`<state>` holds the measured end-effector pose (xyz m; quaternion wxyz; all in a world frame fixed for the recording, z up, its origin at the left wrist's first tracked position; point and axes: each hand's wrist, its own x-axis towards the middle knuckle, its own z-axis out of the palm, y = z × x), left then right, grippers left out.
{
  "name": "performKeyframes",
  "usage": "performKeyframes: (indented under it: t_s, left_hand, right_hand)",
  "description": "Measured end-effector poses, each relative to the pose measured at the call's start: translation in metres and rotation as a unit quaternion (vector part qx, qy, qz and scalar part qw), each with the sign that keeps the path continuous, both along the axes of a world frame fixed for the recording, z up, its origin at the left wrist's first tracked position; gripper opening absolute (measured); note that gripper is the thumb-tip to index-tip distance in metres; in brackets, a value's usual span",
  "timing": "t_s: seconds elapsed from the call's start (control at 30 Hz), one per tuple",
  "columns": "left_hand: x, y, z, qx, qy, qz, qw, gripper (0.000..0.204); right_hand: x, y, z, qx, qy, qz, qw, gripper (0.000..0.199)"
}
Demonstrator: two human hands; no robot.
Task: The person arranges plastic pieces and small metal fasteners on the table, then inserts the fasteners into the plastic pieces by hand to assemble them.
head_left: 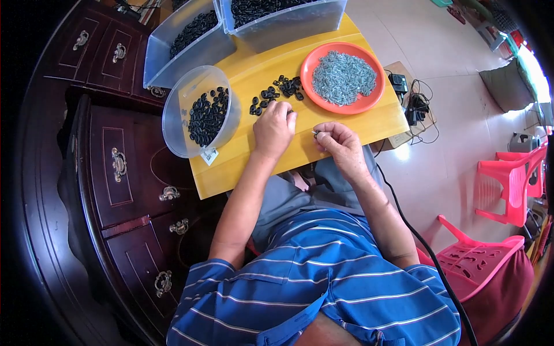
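My left hand [273,130] is closed in a pinch at the near edge of a loose group of black oval plastic pieces [268,93]. A bit of something dark shows at its fingertips, mostly hidden. Farther right, my right hand [341,145] pinches a small black piece [315,133] between thumb and fingers, over the table's near edge. A thin pale tip shows beside that piece. Beyond the right hand, an orange-red plate [308,64] holds a heap of small silver screw-like parts [344,78]. Left of my left hand, a clear round tub [175,109] contains many black oval pieces [208,118].
Two clear bins [288,33] of black pieces stand at the back of the yellow table [254,155]. A dark wooden drawer cabinet [124,167] closes off the left side. Black cables [418,106] lie on a box at right, near pink plastic chairs [508,184].
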<state>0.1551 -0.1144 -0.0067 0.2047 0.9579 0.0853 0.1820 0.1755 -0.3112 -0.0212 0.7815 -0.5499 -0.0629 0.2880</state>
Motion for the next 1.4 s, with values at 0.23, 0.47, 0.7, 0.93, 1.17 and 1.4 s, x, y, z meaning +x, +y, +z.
performKeyframes:
  t_s: [0.23, 0.47, 0.7, 0.93, 1.17, 1.4]
  left_hand:
    - [-0.020, -0.005, 0.006, -0.163, -0.005, -0.034, 0.986, 0.013]
    - [-0.055, -0.066, 0.025, -0.526, 0.009, -0.099, 0.845, 0.009]
    - [-0.058, -0.085, 0.029, -0.396, -0.028, -0.138, 0.908, 0.014]
    - [-0.052, -0.071, 0.051, -0.341, 0.050, -0.225, 0.911, 0.013]
    - [-0.056, -0.081, 0.041, -0.361, 0.044, -0.166, 0.917, 0.010]
    - [-0.060, -0.086, 0.039, -0.427, 0.022, -0.136, 0.894, 0.013]
  right_hand:
    - [0.000, 0.001, 0.004, 0.004, 0.012, -0.014, 1.000, 0.019]
    - [0.003, 0.006, 0.009, 0.181, 0.186, -0.104, 0.960, 0.021]
    - [0.000, 0.005, 0.021, 0.282, 0.301, -0.088, 0.907, 0.021]
    - [-0.006, 0.004, 0.022, 0.263, 0.264, -0.087, 0.924, 0.020]
    - [-0.009, 0.009, 0.024, 0.243, 0.258, -0.089, 0.931, 0.017]
    - [-0.009, 0.011, 0.027, 0.246, 0.292, -0.075, 0.921, 0.019]
